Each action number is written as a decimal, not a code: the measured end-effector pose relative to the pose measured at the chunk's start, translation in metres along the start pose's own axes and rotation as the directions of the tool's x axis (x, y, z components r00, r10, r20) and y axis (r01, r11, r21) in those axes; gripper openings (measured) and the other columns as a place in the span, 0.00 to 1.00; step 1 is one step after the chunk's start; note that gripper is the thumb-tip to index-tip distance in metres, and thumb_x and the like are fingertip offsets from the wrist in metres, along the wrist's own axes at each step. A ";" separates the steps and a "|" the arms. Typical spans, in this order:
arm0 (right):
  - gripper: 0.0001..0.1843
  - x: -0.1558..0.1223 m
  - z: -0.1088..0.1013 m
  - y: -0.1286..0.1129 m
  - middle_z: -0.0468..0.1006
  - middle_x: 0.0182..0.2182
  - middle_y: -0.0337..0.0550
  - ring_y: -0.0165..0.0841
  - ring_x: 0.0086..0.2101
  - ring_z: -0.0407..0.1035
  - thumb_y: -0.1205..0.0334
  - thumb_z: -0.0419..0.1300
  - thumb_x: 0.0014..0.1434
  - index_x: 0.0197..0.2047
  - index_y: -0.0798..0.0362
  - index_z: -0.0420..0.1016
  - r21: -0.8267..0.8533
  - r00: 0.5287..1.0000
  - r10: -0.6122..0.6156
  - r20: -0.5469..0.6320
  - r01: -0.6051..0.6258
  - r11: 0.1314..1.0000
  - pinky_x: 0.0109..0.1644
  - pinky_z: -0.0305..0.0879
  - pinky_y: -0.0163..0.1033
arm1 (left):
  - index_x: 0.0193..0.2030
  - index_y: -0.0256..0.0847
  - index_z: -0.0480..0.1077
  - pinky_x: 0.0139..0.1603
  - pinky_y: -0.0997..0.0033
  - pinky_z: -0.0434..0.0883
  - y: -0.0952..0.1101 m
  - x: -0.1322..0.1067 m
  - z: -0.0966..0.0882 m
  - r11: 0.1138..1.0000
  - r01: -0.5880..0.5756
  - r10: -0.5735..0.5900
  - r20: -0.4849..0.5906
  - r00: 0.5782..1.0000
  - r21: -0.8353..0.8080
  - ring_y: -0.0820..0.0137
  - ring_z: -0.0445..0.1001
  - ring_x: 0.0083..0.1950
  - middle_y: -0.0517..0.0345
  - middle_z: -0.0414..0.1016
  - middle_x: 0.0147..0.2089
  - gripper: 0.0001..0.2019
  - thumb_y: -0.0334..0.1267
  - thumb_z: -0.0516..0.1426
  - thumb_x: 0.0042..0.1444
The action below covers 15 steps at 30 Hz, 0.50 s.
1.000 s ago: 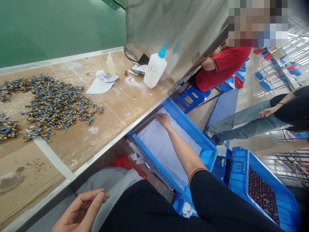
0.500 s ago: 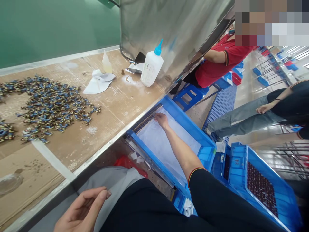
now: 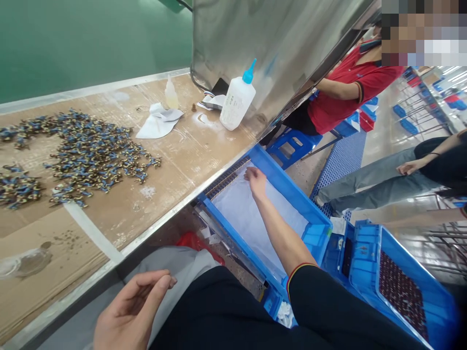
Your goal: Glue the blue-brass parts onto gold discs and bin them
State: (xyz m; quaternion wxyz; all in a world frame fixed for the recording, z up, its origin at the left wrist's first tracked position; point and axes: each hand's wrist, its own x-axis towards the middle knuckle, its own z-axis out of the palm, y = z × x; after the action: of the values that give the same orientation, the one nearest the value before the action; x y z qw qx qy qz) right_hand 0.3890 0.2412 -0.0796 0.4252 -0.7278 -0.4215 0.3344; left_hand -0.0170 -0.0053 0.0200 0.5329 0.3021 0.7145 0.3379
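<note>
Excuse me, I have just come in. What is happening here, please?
The person's right hand is over a white sheet in a blue bin, near rows of small pieces. The left hand is shaped in a pinch; whether either hand holds something is unclear. Many multicoloured items lie in piles on the workbench.

The shirt (image 3: 219, 311) at six o'clock is plain and very dark, near black. Its short right sleeve (image 3: 328, 299), between four and five o'clock, ends in a narrow curved trim (image 3: 302, 266) striped red and yellow. Smooth light-grey cloth (image 3: 178, 265) with soft folds lies around seven o'clock. Both hands (image 3: 133, 311) are bare.
</note>
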 end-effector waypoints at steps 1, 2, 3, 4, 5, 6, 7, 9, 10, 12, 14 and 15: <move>0.19 -0.020 0.001 -0.015 0.86 0.48 0.45 0.37 0.43 0.83 0.45 0.64 0.83 0.59 0.53 0.82 0.043 0.999 -0.031 0.015 0.031 0.999 0.53 0.85 0.46 | 0.46 0.44 0.88 0.53 0.64 0.87 0.011 -0.003 0.004 1.000 -0.029 0.029 -0.023 0.999 0.010 0.54 0.91 0.48 0.50 0.92 0.44 0.25 0.62 0.79 0.54; 0.20 -0.044 0.002 -0.032 0.86 0.44 0.44 0.36 0.41 0.82 0.44 0.62 0.83 0.58 0.51 0.83 0.088 0.997 -0.062 0.051 0.058 0.994 0.51 0.85 0.45 | 0.45 0.44 0.89 0.51 0.64 0.87 0.023 -0.006 0.009 0.997 -0.074 0.075 -0.040 0.996 0.017 0.55 0.90 0.46 0.51 0.92 0.42 0.23 0.61 0.79 0.55; 0.20 -0.071 0.004 -0.049 0.86 0.41 0.42 0.35 0.38 0.82 0.42 0.63 0.82 0.56 0.49 0.85 0.134 0.989 -0.094 0.111 0.078 0.988 0.48 0.85 0.43 | 0.41 0.44 0.88 0.47 0.64 0.86 0.035 -0.009 0.013 0.989 -0.149 0.149 -0.071 0.986 0.005 0.56 0.89 0.42 0.52 0.91 0.40 0.20 0.58 0.79 0.56; 0.18 -0.099 0.007 -0.068 0.86 0.37 0.40 0.35 0.37 0.82 0.41 0.67 0.79 0.54 0.48 0.86 0.178 0.972 -0.125 0.197 0.090 0.980 0.46 0.85 0.43 | 0.40 0.44 0.88 0.49 0.64 0.86 0.046 -0.011 0.017 0.973 -0.231 0.229 -0.068 0.971 -0.026 0.57 0.89 0.43 0.53 0.91 0.40 0.16 0.55 0.78 0.60; 0.17 -0.127 0.009 -0.088 0.85 0.34 0.38 0.36 0.34 0.82 0.41 0.73 0.74 0.50 0.46 0.88 0.214 0.944 -0.154 0.292 0.092 0.972 0.45 0.85 0.43 | 0.40 0.44 0.88 0.49 0.64 0.85 0.055 -0.013 0.020 0.948 -0.311 0.308 -0.059 0.950 -0.061 0.58 0.88 0.43 0.53 0.90 0.40 0.12 0.50 0.77 0.63; 0.15 -0.154 0.011 -0.107 0.86 0.33 0.38 0.37 0.34 0.83 0.43 0.78 0.70 0.47 0.45 0.90 0.252 0.887 -0.196 0.417 0.094 0.963 0.44 0.86 0.44 | 0.40 0.45 0.88 0.47 0.64 0.84 0.062 -0.014 0.022 0.918 -0.389 0.386 -0.051 0.921 -0.081 0.60 0.87 0.42 0.55 0.89 0.39 0.09 0.46 0.76 0.65; 0.10 -0.178 0.012 -0.126 0.88 0.37 0.39 0.37 0.37 0.84 0.48 0.78 0.72 0.48 0.44 0.91 0.304 0.782 -0.273 0.561 0.113 0.946 0.46 0.86 0.44 | 0.40 0.45 0.88 0.48 0.64 0.84 0.067 -0.015 0.022 0.889 -0.449 0.446 -0.048 0.894 -0.087 0.61 0.87 0.43 0.55 0.89 0.40 0.05 0.41 0.75 0.67; 0.08 -0.214 0.018 -0.156 0.90 0.45 0.42 0.35 0.41 0.85 0.56 0.79 0.73 0.53 0.45 0.91 0.431 0.603 -0.452 0.657 0.191 0.882 0.49 0.86 0.42 | 0.43 0.46 0.88 0.49 0.64 0.84 0.069 -0.016 0.019 0.811 -0.580 0.577 -0.059 0.815 -0.082 0.62 0.88 0.44 0.57 0.90 0.41 0.04 0.32 0.74 0.68; 0.09 -0.226 0.022 -0.166 0.90 0.47 0.43 0.34 0.42 0.85 0.59 0.79 0.73 0.54 0.47 0.90 0.504 0.546 -0.542 0.639 0.236 0.831 0.50 0.85 0.40 | 0.44 0.46 0.88 0.50 0.64 0.84 0.068 -0.017 0.016 0.760 -0.645 0.641 -0.068 0.764 -0.077 0.62 0.88 0.45 0.57 0.91 0.43 0.08 0.27 0.74 0.67; 0.11 -0.240 0.030 -0.178 0.90 0.46 0.44 0.33 0.43 0.85 0.63 0.79 0.72 0.55 0.50 0.89 0.595 0.493 -0.670 0.555 0.327 0.734 0.51 0.85 0.39 | 0.48 0.45 0.88 0.51 0.63 0.84 0.064 -0.019 0.010 0.641 -0.764 0.759 -0.084 0.645 -0.076 0.62 0.90 0.47 0.57 0.92 0.45 0.15 0.18 0.73 0.64; 0.09 -0.246 0.038 -0.181 0.90 0.45 0.44 0.34 0.45 0.85 0.65 0.78 0.73 0.54 0.52 0.87 0.621 0.473 -0.726 0.500 0.389 0.681 0.53 0.85 0.39 | 0.51 0.42 0.88 0.50 0.63 0.85 0.061 -0.021 0.003 0.549 -0.833 0.828 -0.087 0.553 -0.073 0.62 0.90 0.48 0.56 0.92 0.47 0.20 0.13 0.71 0.62; 0.08 -0.247 0.041 -0.182 0.91 0.45 0.44 0.34 0.46 0.86 0.65 0.78 0.73 0.53 0.52 0.87 0.625 0.468 -0.739 0.485 0.406 0.667 0.54 0.86 0.39 | 0.51 0.41 0.88 0.50 0.64 0.85 0.059 -0.021 0.000 0.518 -0.853 0.849 -0.081 0.522 -0.068 0.62 0.90 0.49 0.55 0.92 0.48 0.21 0.11 0.70 0.62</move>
State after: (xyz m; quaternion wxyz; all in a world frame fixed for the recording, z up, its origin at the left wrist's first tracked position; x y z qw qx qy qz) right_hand 0.1904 0.0846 0.0987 0.4646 -0.2372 -0.6909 0.5006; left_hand -0.0080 0.0133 0.0795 0.3008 0.5795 0.4678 0.5957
